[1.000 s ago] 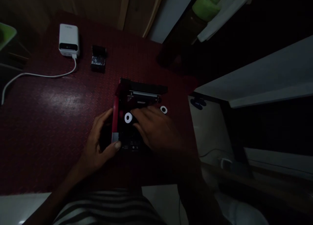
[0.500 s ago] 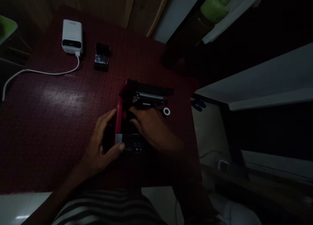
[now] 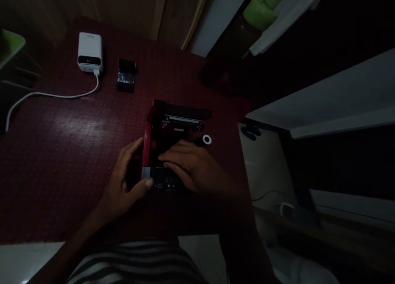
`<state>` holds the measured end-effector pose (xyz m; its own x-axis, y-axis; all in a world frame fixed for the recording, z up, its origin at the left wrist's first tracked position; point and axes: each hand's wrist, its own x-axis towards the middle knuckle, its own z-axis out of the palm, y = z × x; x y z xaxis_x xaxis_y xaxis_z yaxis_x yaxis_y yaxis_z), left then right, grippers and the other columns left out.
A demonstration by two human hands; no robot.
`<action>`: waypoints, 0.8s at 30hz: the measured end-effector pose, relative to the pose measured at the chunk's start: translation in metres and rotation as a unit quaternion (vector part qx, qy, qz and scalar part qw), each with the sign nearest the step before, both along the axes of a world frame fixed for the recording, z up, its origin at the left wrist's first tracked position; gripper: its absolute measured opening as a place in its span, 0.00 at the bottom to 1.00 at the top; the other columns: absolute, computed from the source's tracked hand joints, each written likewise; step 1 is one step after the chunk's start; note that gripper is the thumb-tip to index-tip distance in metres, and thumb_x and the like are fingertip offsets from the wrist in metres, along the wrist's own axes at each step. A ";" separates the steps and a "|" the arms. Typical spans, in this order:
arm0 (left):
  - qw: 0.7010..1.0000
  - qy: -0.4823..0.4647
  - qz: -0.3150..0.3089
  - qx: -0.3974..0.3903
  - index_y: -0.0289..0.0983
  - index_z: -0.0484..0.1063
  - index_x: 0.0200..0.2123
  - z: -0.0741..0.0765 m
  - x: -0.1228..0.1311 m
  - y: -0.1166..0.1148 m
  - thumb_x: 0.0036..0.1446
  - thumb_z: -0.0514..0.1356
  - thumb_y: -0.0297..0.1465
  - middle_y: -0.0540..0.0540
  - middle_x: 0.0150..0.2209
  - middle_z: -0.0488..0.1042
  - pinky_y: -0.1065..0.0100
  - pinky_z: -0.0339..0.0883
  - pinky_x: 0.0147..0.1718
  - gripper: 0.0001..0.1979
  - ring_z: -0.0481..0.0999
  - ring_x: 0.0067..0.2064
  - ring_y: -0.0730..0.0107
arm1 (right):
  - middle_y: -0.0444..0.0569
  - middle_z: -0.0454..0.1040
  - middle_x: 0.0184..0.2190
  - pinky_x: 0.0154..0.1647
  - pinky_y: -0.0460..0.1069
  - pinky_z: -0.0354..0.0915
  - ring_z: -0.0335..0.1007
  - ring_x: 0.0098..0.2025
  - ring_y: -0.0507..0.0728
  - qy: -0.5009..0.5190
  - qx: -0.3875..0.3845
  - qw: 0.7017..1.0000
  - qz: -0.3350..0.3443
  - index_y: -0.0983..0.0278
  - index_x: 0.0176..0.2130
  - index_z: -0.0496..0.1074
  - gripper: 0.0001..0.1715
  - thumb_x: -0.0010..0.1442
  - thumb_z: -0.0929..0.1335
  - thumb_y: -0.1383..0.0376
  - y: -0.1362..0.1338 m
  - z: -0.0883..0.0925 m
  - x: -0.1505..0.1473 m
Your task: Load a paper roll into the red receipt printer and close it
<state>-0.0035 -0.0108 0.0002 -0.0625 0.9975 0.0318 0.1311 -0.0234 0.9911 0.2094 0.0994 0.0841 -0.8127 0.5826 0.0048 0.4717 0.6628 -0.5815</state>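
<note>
A small red and black printer-like device stands on the dark red table with its lid raised at the back. My left hand grips its left side, with the fingers along the red wall and the thumb on the front panel. Over the open compartment lies my right hand, fingers pressed together and thumb close below them near the front edge. Whatever its fingertips hold or touch is hidden in the dark. Beside the device's right side shows a dark roll with a white ring end.
A white power bank with a white cable sits at the back left of the table. Near it lies a small black shiny roll. A green-capped bottle stands at upper right. The room is dim.
My right hand has drawn back from deep inside the compartment towards its front edge. My left hand keeps its grip on the device. The view has shifted slightly.
</note>
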 end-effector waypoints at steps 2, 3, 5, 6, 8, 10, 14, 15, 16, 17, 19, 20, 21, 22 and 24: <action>1.000 -0.025 0.000 -0.017 0.53 0.65 0.79 0.005 -0.001 -0.002 0.71 0.69 0.47 0.44 0.78 0.67 0.41 0.58 0.78 0.37 0.65 0.79 0.43 | 0.51 0.87 0.43 0.50 0.54 0.76 0.80 0.46 0.59 0.020 0.014 1.000 -0.002 0.62 0.44 0.82 0.13 0.76 0.69 0.73 0.000 -0.002 -0.001; 0.999 -0.043 0.002 -0.027 0.52 0.66 0.78 0.009 -0.002 -0.002 0.71 0.68 0.48 0.44 0.78 0.68 0.42 0.61 0.77 0.36 0.66 0.78 0.42 | 0.50 0.86 0.42 0.50 0.54 0.76 0.79 0.46 0.59 0.036 0.027 0.999 -0.007 0.62 0.44 0.82 0.12 0.76 0.69 0.73 -0.001 -0.002 -0.001; 0.997 -0.064 0.024 -0.036 0.52 0.67 0.78 0.020 -0.003 0.004 0.73 0.66 0.50 0.44 0.77 0.69 0.43 0.65 0.75 0.34 0.69 0.77 0.42 | 0.50 0.85 0.41 0.50 0.54 0.75 0.79 0.45 0.59 0.069 0.060 0.995 -0.030 0.62 0.44 0.81 0.12 0.78 0.69 0.72 -0.007 0.001 0.001; 0.997 -0.058 0.044 -0.030 0.52 0.68 0.78 0.025 -0.004 0.010 0.74 0.65 0.50 0.45 0.77 0.70 0.44 0.66 0.74 0.34 0.70 0.76 0.43 | 0.50 0.85 0.41 0.51 0.55 0.75 0.79 0.44 0.58 0.082 0.077 0.993 -0.045 0.62 0.43 0.81 0.12 0.78 0.69 0.72 -0.012 0.003 0.002; 0.995 -0.014 0.098 0.002 0.52 0.70 0.76 0.037 -0.006 0.029 0.75 0.64 0.50 0.46 0.77 0.70 0.46 0.65 0.74 0.32 0.69 0.77 0.45 | 0.49 0.85 0.40 0.51 0.55 0.76 0.79 0.43 0.58 0.100 0.113 0.985 -0.077 0.62 0.42 0.82 0.13 0.78 0.69 0.72 -0.024 0.006 0.003; 0.991 0.012 0.122 0.048 0.52 0.74 0.74 0.046 -0.006 0.054 0.76 0.61 0.52 0.44 0.75 0.72 0.46 0.67 0.73 0.29 0.70 0.76 0.46 | 0.49 0.85 0.38 0.49 0.54 0.77 0.80 0.42 0.57 0.097 0.153 0.978 -0.104 0.62 0.40 0.82 0.14 0.78 0.69 0.73 -0.036 0.007 0.003; 0.992 -0.036 0.112 0.047 0.48 0.84 0.59 0.059 0.004 0.092 0.77 0.58 0.54 0.44 0.65 0.81 0.49 0.70 0.69 0.23 0.79 0.68 0.50 | 0.48 0.83 0.34 0.43 0.51 0.77 0.79 0.38 0.56 0.079 0.227 0.959 -0.152 0.63 0.37 0.80 0.18 0.79 0.68 0.73 -0.055 -0.002 0.002; 0.991 -0.043 0.121 0.040 0.46 0.85 0.53 0.061 0.007 0.094 0.77 0.58 0.53 0.43 0.62 0.83 0.50 0.71 0.68 0.23 0.81 0.65 0.51 | 0.47 0.83 0.34 0.43 0.51 0.77 0.79 0.38 0.56 0.073 0.240 0.954 -0.164 0.63 0.36 0.80 0.18 0.79 0.68 0.73 -0.058 -0.006 0.002; 0.990 -0.046 0.132 0.034 0.44 0.86 0.47 0.061 0.011 0.093 0.77 0.59 0.52 0.44 0.59 0.84 0.51 0.72 0.68 0.22 0.81 0.64 0.51 | 0.48 0.84 0.34 0.44 0.51 0.77 0.79 0.38 0.56 0.065 0.254 0.950 -0.171 0.63 0.36 0.80 0.18 0.79 0.68 0.72 -0.062 -0.010 0.003; 0.988 -0.046 0.143 0.030 0.43 0.85 0.41 0.061 0.014 0.090 0.76 0.61 0.50 0.44 0.57 0.84 0.52 0.72 0.68 0.20 0.81 0.65 0.52 | 0.48 0.84 0.35 0.45 0.51 0.78 0.80 0.40 0.56 0.057 0.272 0.945 -0.173 0.63 0.37 0.80 0.17 0.79 0.68 0.71 -0.065 -0.013 0.004; 0.987 -0.046 0.149 0.023 0.42 0.82 0.36 0.058 0.018 0.077 0.73 0.66 0.45 0.45 0.59 0.84 0.52 0.71 0.70 0.16 0.77 0.70 0.50 | 0.49 0.87 0.38 0.48 0.52 0.79 0.83 0.43 0.58 0.039 0.314 0.935 -0.159 0.63 0.41 0.81 0.15 0.80 0.67 0.71 -0.071 -0.019 0.006; 0.988 -0.048 0.144 0.014 0.43 0.83 0.39 0.055 0.018 0.069 0.71 0.68 0.43 0.46 0.62 0.83 0.52 0.70 0.71 0.11 0.74 0.73 0.49 | 0.50 0.88 0.40 0.49 0.53 0.79 0.84 0.46 0.59 0.036 0.332 0.930 -0.156 0.62 0.43 0.81 0.14 0.81 0.67 0.71 -0.074 -0.021 0.007; 0.989 -0.052 0.138 -0.002 0.44 0.84 0.45 0.052 0.018 0.061 0.69 0.70 0.41 0.46 0.66 0.81 0.50 0.69 0.72 0.08 0.72 0.75 0.47 | 0.50 0.89 0.43 0.52 0.54 0.79 0.86 0.49 0.59 0.034 0.341 0.926 -0.158 0.61 0.46 0.81 0.13 0.81 0.66 0.71 -0.077 -0.022 0.008; 0.989 -0.060 0.134 -0.025 0.46 0.83 0.55 0.048 0.018 0.053 0.68 0.71 0.41 0.46 0.71 0.77 0.48 0.69 0.73 0.14 0.70 0.77 0.46 | 0.50 0.90 0.47 0.55 0.55 0.79 0.86 0.52 0.60 0.035 0.340 0.925 -0.167 0.59 0.47 0.80 0.12 0.80 0.67 0.71 -0.078 -0.023 0.009; 0.985 -0.076 0.132 -0.083 0.51 0.73 0.71 0.041 0.017 0.040 0.67 0.73 0.41 0.44 0.77 0.71 0.45 0.70 0.73 0.32 0.68 0.78 0.43 | 0.50 0.89 0.55 0.60 0.58 0.79 0.86 0.60 0.62 0.039 0.310 0.931 -0.190 0.56 0.47 0.79 0.11 0.80 0.68 0.70 -0.078 -0.023 0.009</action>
<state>0.0133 0.0291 0.0415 -0.3120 0.9365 -0.1598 -0.0389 0.1555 0.9871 0.2179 0.0209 0.0612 -0.5326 0.6930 0.4859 0.7128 0.6768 -0.1839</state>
